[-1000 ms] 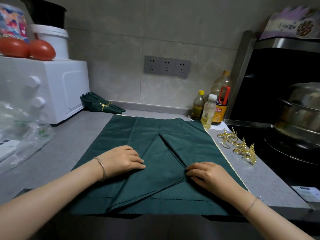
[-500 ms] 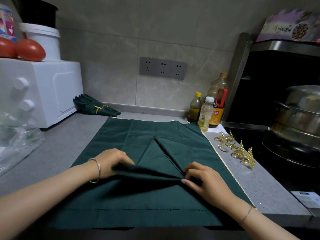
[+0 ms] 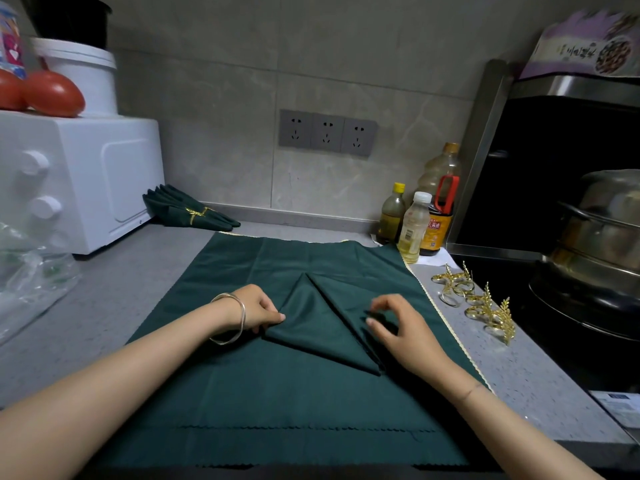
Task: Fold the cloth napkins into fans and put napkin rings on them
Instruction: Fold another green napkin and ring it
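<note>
a grey tabletop point(image 3: 104, 306) fills the lower frame, and its near edge is cut off at the bottom. most of it is covered by a dark green cloth point(image 3: 277, 393) lying flat, with scalloped edges stacked near the bottom; how many layers lie there is hard to make out. a white oven point(image 3: 86, 178) stands at the left, cropped by the frame edge. at the right a lidded steel pot point(image 3: 602, 230) hides its contents. in the centre, on the cloth, lies the folded napkin point(image 3: 318, 323), a triangle pointing away. the hands are apart: the left hand point(image 3: 258, 311) pinches the napkin's left corner, and the right hand point(image 3: 405, 332) pinches a fold at its right edge. a clear plastic bag point(image 3: 31, 282) at the far left holds something blurred. a white bucket point(image 3: 86, 77) on the oven hides its contents. the bottles point(image 3: 414, 226) by the wall hold pale and dark liquids. a finished fan point(image 3: 187, 211) lies beside the oven with a gold ring round it. loose gold napkin rings point(image 3: 474, 299) lie right of the cloth.
</note>
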Demonstrator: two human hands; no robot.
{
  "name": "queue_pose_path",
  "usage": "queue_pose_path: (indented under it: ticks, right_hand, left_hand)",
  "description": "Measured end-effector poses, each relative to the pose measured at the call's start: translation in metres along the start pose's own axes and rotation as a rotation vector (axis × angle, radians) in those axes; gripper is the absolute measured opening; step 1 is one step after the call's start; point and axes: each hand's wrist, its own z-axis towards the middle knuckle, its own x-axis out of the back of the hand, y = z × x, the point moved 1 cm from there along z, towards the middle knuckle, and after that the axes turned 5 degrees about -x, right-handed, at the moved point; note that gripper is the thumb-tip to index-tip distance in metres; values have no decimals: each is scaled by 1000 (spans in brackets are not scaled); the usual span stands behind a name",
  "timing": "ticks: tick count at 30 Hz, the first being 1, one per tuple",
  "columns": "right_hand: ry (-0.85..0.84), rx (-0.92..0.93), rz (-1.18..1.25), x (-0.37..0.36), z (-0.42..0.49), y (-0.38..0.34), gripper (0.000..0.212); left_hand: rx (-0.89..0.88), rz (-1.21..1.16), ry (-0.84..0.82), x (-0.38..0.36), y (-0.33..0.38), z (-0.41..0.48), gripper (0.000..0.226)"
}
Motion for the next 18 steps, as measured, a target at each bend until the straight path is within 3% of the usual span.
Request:
queue_pose_path:
  ticks: [6, 12, 15, 18]
  right_hand:
    - [-95, -238, -50, -7, 56, 31, 36]
    - [-18, -257, 24, 0, 46, 28, 17]
    - [-73, -252, 155, 1, 26, 21, 10]
    - [-76, -254, 116, 0, 18, 18, 12]
  left_hand:
    - [63, 11, 142, -9, 8, 10, 27]
    - [42, 89, 268, -13, 7, 28, 11]
    - [-11, 88, 240, -17, 6, 41, 9]
    - [-53, 113, 235, -24, 9, 48, 7]
